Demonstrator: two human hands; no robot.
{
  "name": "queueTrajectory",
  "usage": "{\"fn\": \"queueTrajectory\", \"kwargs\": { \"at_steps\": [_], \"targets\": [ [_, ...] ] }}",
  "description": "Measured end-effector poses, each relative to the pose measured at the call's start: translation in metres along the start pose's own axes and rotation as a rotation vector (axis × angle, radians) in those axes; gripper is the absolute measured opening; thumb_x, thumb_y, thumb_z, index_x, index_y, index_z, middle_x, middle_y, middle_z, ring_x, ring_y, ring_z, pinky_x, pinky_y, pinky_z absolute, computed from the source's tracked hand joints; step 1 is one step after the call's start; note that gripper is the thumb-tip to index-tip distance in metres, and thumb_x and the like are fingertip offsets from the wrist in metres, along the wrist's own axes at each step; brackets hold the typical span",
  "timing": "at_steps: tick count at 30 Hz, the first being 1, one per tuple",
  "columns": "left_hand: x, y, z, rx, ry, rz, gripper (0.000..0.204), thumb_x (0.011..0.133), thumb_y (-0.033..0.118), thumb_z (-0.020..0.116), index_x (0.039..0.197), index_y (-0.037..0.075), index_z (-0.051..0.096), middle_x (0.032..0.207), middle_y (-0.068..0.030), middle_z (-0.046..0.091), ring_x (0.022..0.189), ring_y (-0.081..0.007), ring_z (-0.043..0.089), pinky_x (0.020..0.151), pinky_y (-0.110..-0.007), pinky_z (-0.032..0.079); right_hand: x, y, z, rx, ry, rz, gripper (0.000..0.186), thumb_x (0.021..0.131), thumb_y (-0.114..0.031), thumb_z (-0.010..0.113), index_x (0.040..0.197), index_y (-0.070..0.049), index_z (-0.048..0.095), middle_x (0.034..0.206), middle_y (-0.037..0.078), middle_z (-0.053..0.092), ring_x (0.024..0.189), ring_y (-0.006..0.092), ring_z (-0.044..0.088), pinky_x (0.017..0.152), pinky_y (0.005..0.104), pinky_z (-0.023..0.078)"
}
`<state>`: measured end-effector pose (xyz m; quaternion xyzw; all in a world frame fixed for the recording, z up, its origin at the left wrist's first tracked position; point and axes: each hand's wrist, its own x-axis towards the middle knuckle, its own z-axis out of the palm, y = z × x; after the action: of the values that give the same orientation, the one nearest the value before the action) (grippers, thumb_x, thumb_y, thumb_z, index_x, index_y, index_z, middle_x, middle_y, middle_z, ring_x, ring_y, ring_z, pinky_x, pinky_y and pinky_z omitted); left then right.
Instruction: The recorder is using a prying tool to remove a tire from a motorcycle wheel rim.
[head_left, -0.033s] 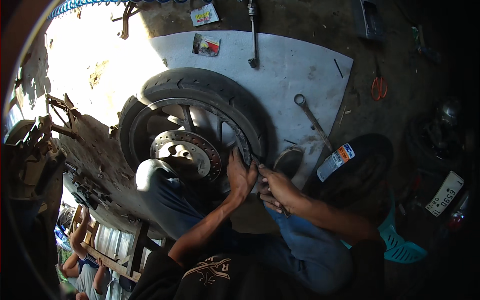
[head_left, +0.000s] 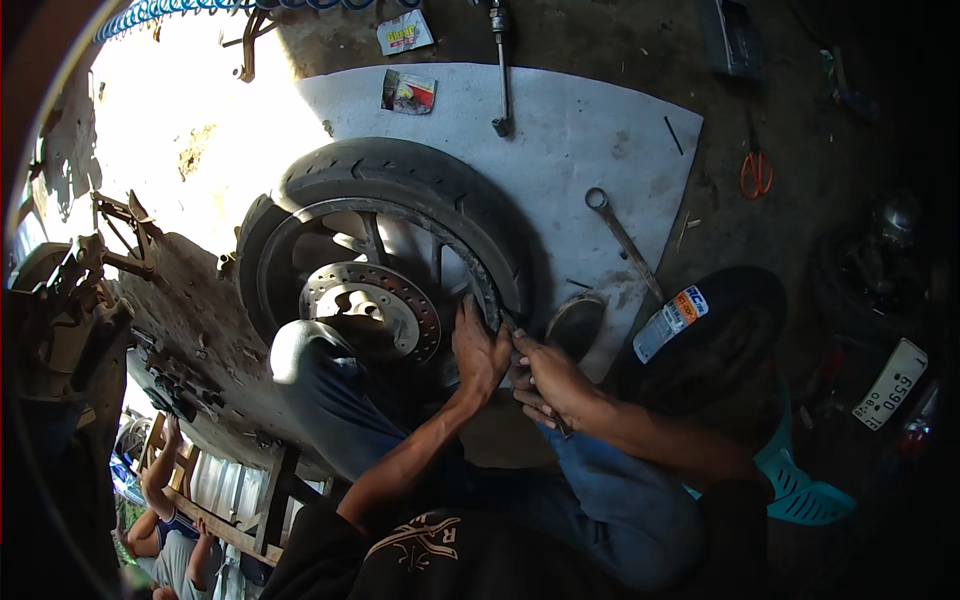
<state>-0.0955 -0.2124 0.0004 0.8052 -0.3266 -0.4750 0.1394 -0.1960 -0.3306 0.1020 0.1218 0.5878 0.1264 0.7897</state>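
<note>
A black motorcycle tyre (head_left: 400, 165) sits around a dark spoked wheel rim (head_left: 375, 235), lying flat, with a drilled brake disc (head_left: 420, 300) at its centre. At the near right edge of the rim is my left hand (head_left: 480, 350), its fingers closed over the rim's edge beside the tyre. My right hand (head_left: 555, 380) is wrapped round a thin metal tyre lever (head_left: 567, 431). The lever's far end meets the gap between tyre and rim, close to my left thumb. Most of its shaft is hidden by my fingers.
A white sheet (head_left: 600, 130) lies under the wheel, bearing a ring spanner (head_left: 625, 235) and a socket wrench (head_left: 502, 70). Right of my knee is another tyre (head_left: 750, 310) with a label. Orange-handled scissors (head_left: 756, 175) lie farther off. A person (head_left: 165, 490) sits at lower left.
</note>
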Motion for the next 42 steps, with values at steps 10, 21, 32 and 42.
{"fn": "queueTrajectory", "kwargs": {
  "at_steps": [10,21,32,42],
  "targets": [
    [0.010,0.013,-0.012,-0.092,-0.056,-0.037,0.065,0.089,0.031,0.074,0.134,-0.009,0.050,0.125,-0.0307,0.060,0.117,-0.0498,0.059,0.099,-0.051,0.047,0.011,-0.007,-0.046,-0.130,-0.187,-0.011,0.046,0.110,-0.051,0.040,0.077,-0.018,0.038,0.057,-0.006,0.031,0.031,0.0083,0.025,0.026,0.0293,0.022],
    [0.003,0.010,-0.007,-0.049,-0.076,-0.118,0.082,0.087,0.042,0.076,0.141,-0.013,0.047,0.134,-0.0331,0.056,0.122,-0.0499,0.058,0.103,-0.050,0.047,0.008,-0.086,-0.062,-0.581,-0.218,0.119,0.049,0.109,-0.053,0.044,0.074,-0.019,0.036,0.055,-0.008,0.031,0.029,0.0028,0.027,0.024,0.0237,0.022],
    [0.015,0.023,0.000,-0.020,0.104,0.042,0.067,0.086,0.024,0.075,0.137,-0.011,0.049,0.126,-0.0338,0.058,0.109,-0.0534,0.060,0.094,-0.052,0.050,0.000,-0.033,0.000,-0.067,0.007,0.044,0.033,0.111,-0.039,0.036,0.088,-0.017,0.047,0.059,-0.004,0.034,0.033,0.0124,0.030,0.027,0.0331,0.028],
    [0.004,0.005,-0.001,-0.094,-0.028,-0.093,0.083,0.087,0.044,0.077,0.143,-0.009,0.046,0.133,-0.0327,0.057,0.124,-0.0488,0.057,0.103,-0.049,0.047,-0.022,-0.038,-0.012,-0.416,0.029,-0.150,0.043,0.110,-0.049,0.041,0.081,-0.017,0.039,0.057,-0.006,0.034,0.032,0.0064,0.028,0.027,0.0268,0.022]
  ]
}}
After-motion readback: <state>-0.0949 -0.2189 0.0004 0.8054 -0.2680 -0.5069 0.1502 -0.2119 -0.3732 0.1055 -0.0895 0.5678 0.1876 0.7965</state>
